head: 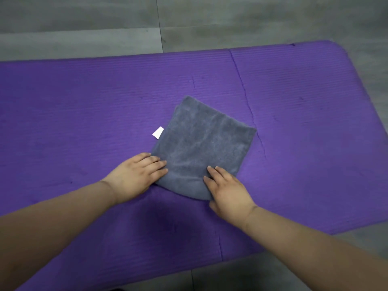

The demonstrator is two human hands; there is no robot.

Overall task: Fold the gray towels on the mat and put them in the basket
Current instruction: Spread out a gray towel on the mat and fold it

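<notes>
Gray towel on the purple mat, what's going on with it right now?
A person is folding the gray towel on the purple mat. It lies folded into a rough square, with a white tag poking out at its left edge. The left hand rests flat on its near left corner, and the right hand presses its near edge.

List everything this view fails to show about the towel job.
Head view:
1. The basket: outside the frame, so its place cannot be told.
2. Other towels: none in view; only one towel shows.
3. The tag: too small to read.
4. The towel's near corners: covered by the left hand and right hand.
5. Its layers: hidden under the top face.
6. The mat: cut off by the left and bottom edges.
</notes>
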